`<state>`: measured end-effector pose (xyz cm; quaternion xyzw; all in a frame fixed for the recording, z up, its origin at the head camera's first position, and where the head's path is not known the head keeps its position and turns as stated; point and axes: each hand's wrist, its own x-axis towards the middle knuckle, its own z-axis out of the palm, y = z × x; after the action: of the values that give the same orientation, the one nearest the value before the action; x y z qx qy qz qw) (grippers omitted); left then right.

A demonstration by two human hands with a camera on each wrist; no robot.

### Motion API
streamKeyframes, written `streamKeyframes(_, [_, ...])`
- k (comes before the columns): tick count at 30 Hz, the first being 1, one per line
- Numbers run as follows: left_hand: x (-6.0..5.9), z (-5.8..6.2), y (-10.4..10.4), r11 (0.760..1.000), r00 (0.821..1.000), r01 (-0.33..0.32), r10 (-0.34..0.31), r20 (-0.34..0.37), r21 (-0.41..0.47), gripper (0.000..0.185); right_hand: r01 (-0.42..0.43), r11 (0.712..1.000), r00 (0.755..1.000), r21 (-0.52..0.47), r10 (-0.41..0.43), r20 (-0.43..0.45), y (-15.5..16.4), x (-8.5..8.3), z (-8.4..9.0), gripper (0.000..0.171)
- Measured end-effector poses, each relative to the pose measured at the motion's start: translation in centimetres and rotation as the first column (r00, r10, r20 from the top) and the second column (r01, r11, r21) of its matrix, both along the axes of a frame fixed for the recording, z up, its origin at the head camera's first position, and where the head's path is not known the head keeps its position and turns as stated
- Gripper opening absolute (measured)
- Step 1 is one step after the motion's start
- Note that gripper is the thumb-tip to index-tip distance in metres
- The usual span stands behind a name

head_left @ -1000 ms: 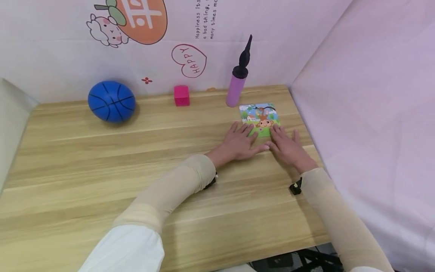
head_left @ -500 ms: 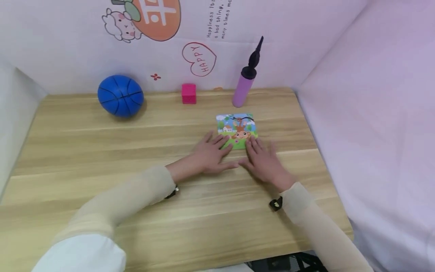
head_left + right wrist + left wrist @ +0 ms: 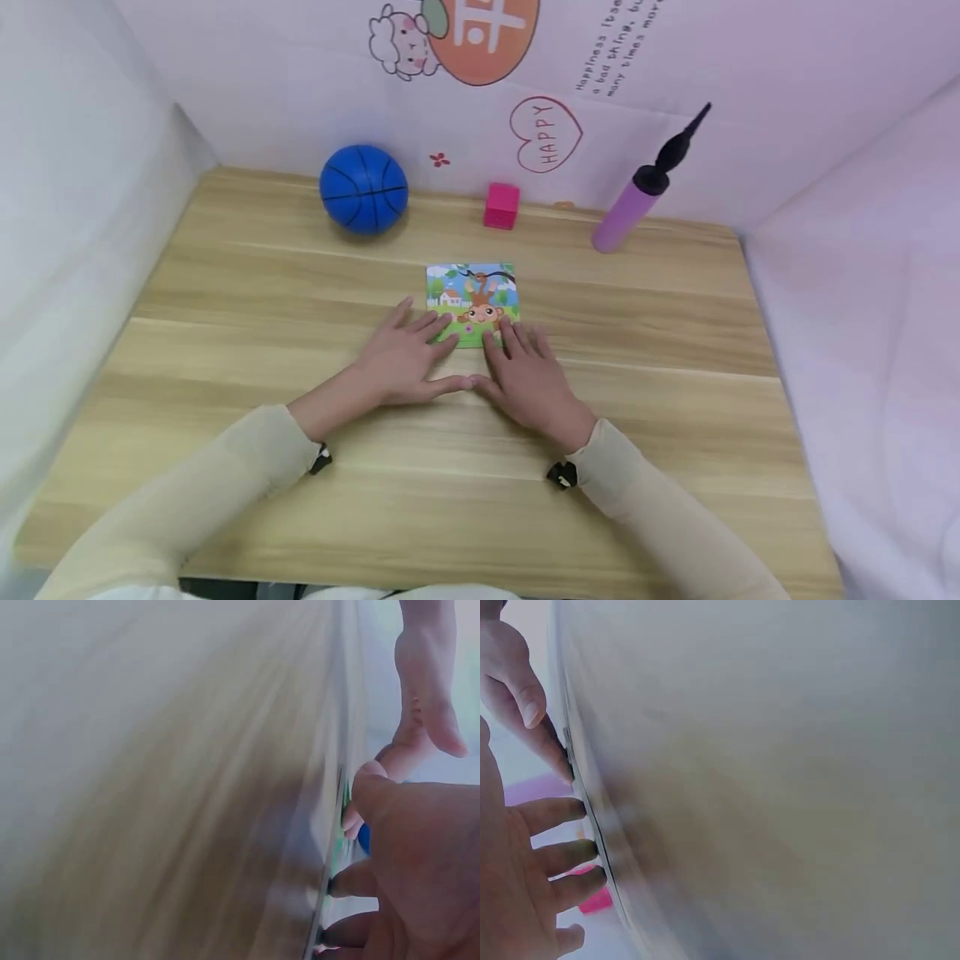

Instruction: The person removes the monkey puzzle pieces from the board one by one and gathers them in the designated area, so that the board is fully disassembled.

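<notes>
A thin square picture card (image 3: pixel 478 292), printed with a cartoon monkey hanging from a branch, lies flat on the wooden table (image 3: pixel 420 500). My left hand (image 3: pixel 397 360) rests its spread fingertips on the card's near left corner. On the near right corner lie the fingertips of my right hand (image 3: pixel 531 382). Both thumbs point inward and meet just in front of the near edge. Seen low from the left wrist, the fingers (image 3: pixel 559 814) stretch out to the card's thin edge; the right wrist view shows the right fingers (image 3: pixel 352 881) doing likewise.
Along the back of the table stand a blue ball (image 3: pixel 364 190) with black lines, a pink cube (image 3: pixel 502 206) and a purple hand pump (image 3: pixel 628 212) with a black nozzle. A printed white cloth (image 3: pixel 300 75) hangs behind, and pale sheets close off both sides.
Both hands have slid the card left and toward the person, from the table's right side to its middle, fingertips staying on it. The head view has also shifted.
</notes>
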<state>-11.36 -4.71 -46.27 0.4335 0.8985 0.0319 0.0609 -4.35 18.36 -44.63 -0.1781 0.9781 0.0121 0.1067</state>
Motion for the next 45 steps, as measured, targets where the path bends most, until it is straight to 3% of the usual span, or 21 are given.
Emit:
streamKeyframes(9, [0.5, 0.8, -1.9, 1.0, 1.0, -0.002, 0.002, 0.013, -0.002, 0.099, -0.054, 0.992, 0.997, -0.112, 0.048, -0.054, -1.2, 0.8, -0.6, 0.08])
streamKeyframes(13, [1.8, 1.2, -2.1, 0.999, 0.999, 0.0, 0.002, 0.037, -0.042, 0.1, -0.086, 0.987, 0.995, -0.136, 0.077, -0.066, -1.2, 2.1, -0.6, 0.078])
streamKeyframes(15, [3.2, 1.4, -2.3, 0.998, 0.999, 0.003, -0.001, 0.041, -0.064, 0.099, -0.086, 0.986, 0.995, -0.144, 0.078, -0.059, -1.3, 3.4, -0.5, 0.077])
streamKeyframes(18, [6.4, 1.6, -2.8, 0.997, 0.998, 0.023, -0.019, 0.057, -0.074, 0.097, -0.065, 0.982, 0.998, -0.177, 0.06, -0.035, -1.5, 6.5, -0.3, 0.077])
streamKeyframes(23, [12.0, 1.7, -4.0, 0.999, 0.997, 0.033, -0.033, 0.074, 0.004, 0.095, -0.032, 0.969, 0.999, -0.247, 0.038, 0.02, -2.1, 12.8, -0.3, 0.079])
streamKeyframes(25, [13.5, 1.6, -4.3, 0.999, 0.998, 0.02, -0.023, 0.065, 0.042, 0.092, -0.027, 0.967, 0.999, -0.254, 0.034, 0.025, -2.3, 14.4, -0.3, 0.079])
streamKeyframes(28, [14.8, 1.5, -4.7, 0.997, 0.998, -0.001, -0.003, 0.061, 0.076, 0.088, -0.027, 0.97, 0.999, -0.242, 0.033, 0.022, -2.7, 15.3, -0.3, 0.079])
streamKeyframes(31, [14.9, 1.5, -5.0, 0.997, 0.998, -0.01, 0.005, 0.062, 0.081, 0.083, -0.035, 0.972, 0.999, -0.232, 0.04, 0.015, -2.9, 15.1, 0.1, 0.077])
streamKeyframes(35, [13.3, 2.2, -4.7, 0.993, 0.999, 0.009, -0.013, 0.032, 0.114, 0.073, -0.03, 0.957, 1.0, -0.287, 0.03, -0.005, -2.2, 13.7, 1.5, 0.069])
streamKeyframes(39, [10.8, 3.1, -3.7, 0.986, 0.998, 0.053, -0.046, -0.045, 0.156, 0.062, -0.006, 0.911, 0.996, -0.413, -0.03, -0.079, -0.5, 9.8, 3.2, 0.054])
streamKeyframes(41, [9.7, 3.3, -3.0, 0.984, 0.995, 0.087, -0.078, -0.062, 0.158, 0.059, 0.001, 0.901, 0.991, -0.433, -0.06, -0.121, 0.4, 7.3, 3.6, 0.047])
streamKeyframes(45, [8.3, 2.6, -1.6, 0.984, 0.99, 0.138, -0.136, -0.027, 0.11, 0.059, -0.002, 0.938, 0.99, -0.347, -0.048, -0.135, 1.5, 3.4, 3.5, 0.04])
